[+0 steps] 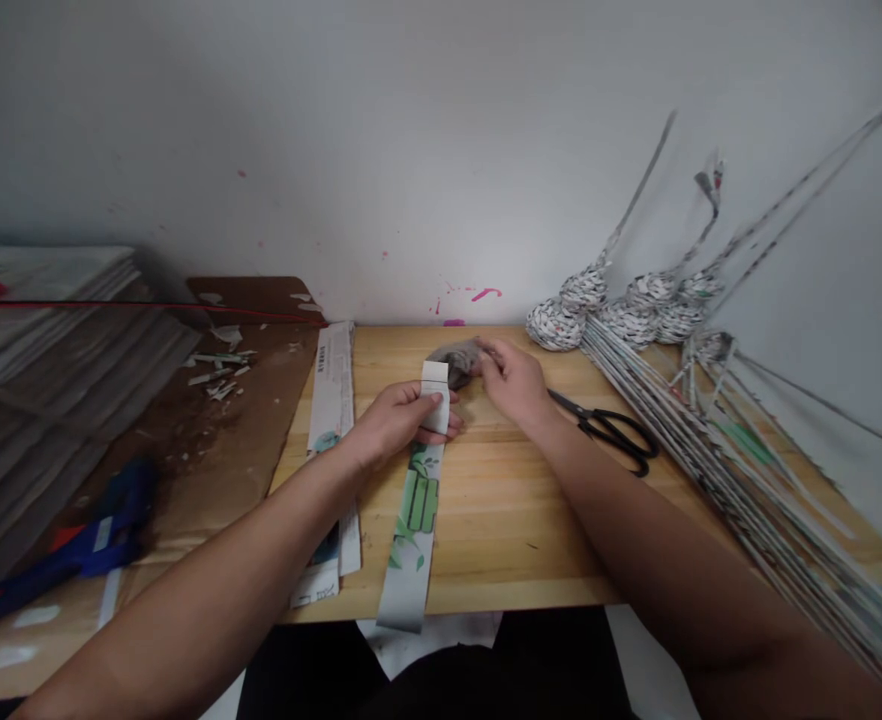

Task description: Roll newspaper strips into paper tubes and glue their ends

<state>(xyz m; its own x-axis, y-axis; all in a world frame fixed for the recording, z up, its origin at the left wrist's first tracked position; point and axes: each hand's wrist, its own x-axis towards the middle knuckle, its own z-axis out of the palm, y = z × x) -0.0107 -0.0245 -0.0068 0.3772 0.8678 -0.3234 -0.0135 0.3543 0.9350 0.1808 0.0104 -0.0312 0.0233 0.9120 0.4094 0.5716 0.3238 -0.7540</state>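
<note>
A long white paper strip (413,530) with green print hangs toward the table's front edge. My left hand (411,412) pinches its upper part, thumb on top and fingers beneath. Just beyond, a crumpled grey-brown piece (457,358), perhaps cloth, lies against the strip's top end. The fingers of my right hand (512,378) are closed on the right side of that piece. Black-handled scissors (612,428) rest on the wooden table (501,520) beside my right forearm.
Newspaper strips (332,390) lie left of my left hand. Farther left are paper scraps (220,375), a blue glue gun (103,540) and stacked paper (58,400). Woven paper shapes (557,323) and a bundle of rolled paper sticks (681,450) occupy the right.
</note>
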